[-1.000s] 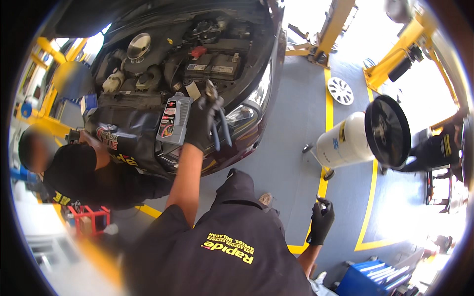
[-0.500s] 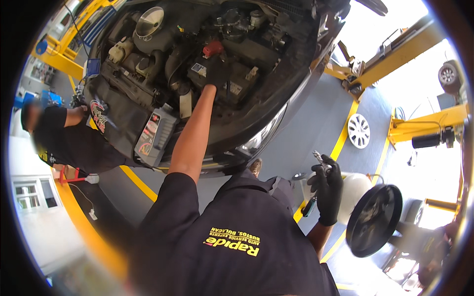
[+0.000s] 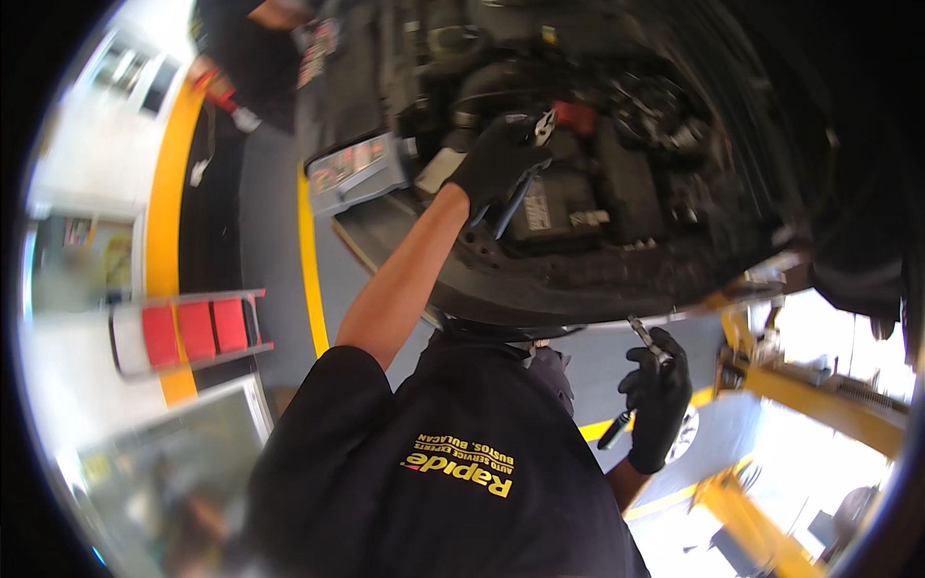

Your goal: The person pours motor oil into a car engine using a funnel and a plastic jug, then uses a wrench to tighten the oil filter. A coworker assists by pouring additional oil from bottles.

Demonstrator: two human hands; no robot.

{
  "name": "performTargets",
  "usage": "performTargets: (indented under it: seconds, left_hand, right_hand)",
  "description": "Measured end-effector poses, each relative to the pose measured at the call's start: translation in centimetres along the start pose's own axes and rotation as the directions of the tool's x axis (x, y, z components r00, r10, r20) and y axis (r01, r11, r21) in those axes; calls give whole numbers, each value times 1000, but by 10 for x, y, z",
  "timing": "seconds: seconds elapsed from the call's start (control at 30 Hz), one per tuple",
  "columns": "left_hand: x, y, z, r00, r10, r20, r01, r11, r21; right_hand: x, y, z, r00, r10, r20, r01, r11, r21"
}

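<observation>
My left hand [image 3: 501,162], in a black glove, is closed around what looks like a pair of pliers [image 3: 545,127]. Its metal head sticks out by the thumb, and dark handles stick out below the palm. The hand is over the left side of a car battery [image 3: 564,183] in the engine bay, close to a red terminal cover [image 3: 575,118]. Lower right, away from the car, my gloved right hand [image 3: 663,395] grips a ratchet wrench [image 3: 615,430]. The metal drive end of the wrench points up past the fingers.
A grey case with a red label [image 3: 356,173] rests on the car's front edge. Another person [image 3: 252,58] stands at upper left. A red-stepped rack or ladder [image 3: 198,332] is at left, and yellow lift arms [image 3: 819,385] and a wheel cover [image 3: 684,433] are at right.
The view has swung left, bringing the red-stepped rack into sight. My left hand has come up off the battery top, showing the tool in it. The right hand still holds the ratchet wrench.
</observation>
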State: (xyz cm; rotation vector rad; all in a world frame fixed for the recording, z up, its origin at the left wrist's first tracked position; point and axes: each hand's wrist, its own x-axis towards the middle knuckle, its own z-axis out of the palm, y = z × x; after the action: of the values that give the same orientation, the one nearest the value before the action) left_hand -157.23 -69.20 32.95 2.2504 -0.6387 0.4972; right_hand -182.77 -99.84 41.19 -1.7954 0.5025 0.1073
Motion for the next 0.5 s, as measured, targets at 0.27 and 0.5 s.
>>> performTargets:
  seconds: [0.27,0.5]
  left_hand:
    - [27,-206,-162,727,-605,-324,686,664,298]
    - [10,-359,-175,613,-786,-81,586,384,713]
  right_hand:
    - [74,-68,20,910,-161,381,227,965,-134]
    - [109,-110,78,918,-228,325,228,973,39]
